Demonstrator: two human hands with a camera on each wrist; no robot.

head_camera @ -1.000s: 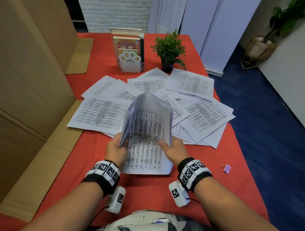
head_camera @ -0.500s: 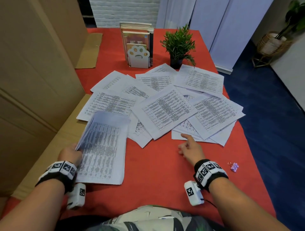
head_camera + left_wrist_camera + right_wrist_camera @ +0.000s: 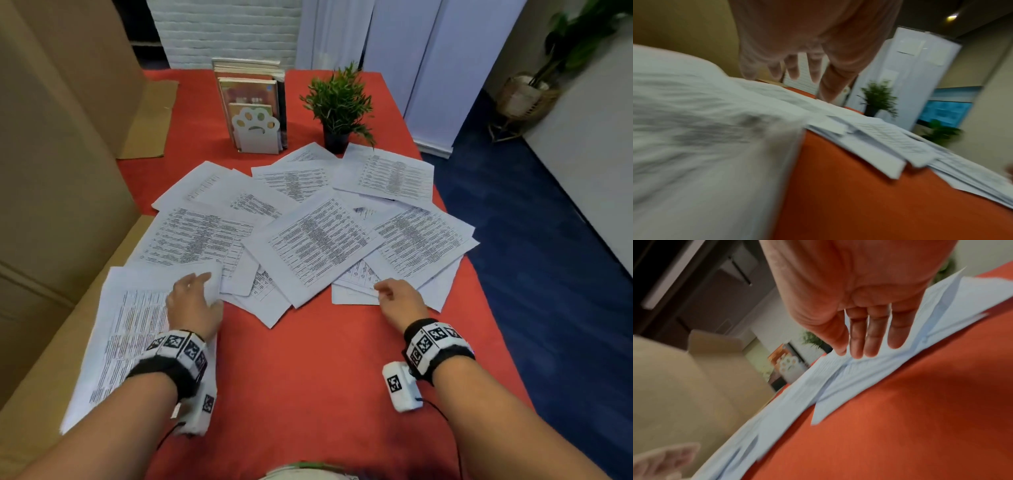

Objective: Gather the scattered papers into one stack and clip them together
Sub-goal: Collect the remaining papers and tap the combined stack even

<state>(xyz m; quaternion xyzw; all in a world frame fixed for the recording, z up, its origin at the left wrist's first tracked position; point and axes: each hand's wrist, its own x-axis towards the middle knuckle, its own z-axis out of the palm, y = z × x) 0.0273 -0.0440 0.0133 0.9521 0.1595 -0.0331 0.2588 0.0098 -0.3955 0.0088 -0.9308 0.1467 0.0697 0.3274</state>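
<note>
Several printed sheets (image 3: 318, 240) lie scattered and overlapping across the middle of the red table (image 3: 308, 377). A gathered stack of papers (image 3: 130, 335) lies flat at the near left, partly over the cardboard. My left hand (image 3: 193, 301) hovers over the stack's far right corner with fingers spread and straight (image 3: 793, 71), holding nothing. My right hand (image 3: 394, 298) reaches the near edge of the scattered sheets at the right, and its straight fingers (image 3: 869, 345) touch the paper (image 3: 838, 369). The binder clip is out of view.
A tall cardboard box (image 3: 51, 154) and its flap (image 3: 34, 359) line the left edge. A paw-print book holder with books (image 3: 255, 126) and a small potted plant (image 3: 337, 102) stand at the far end. The table's right edge drops to blue floor (image 3: 548, 274).
Both hands held the stack upright a second ago. The left hand carried it to the near left, laid it flat and let go. The right hand reached to the scattered sheets at the right.
</note>
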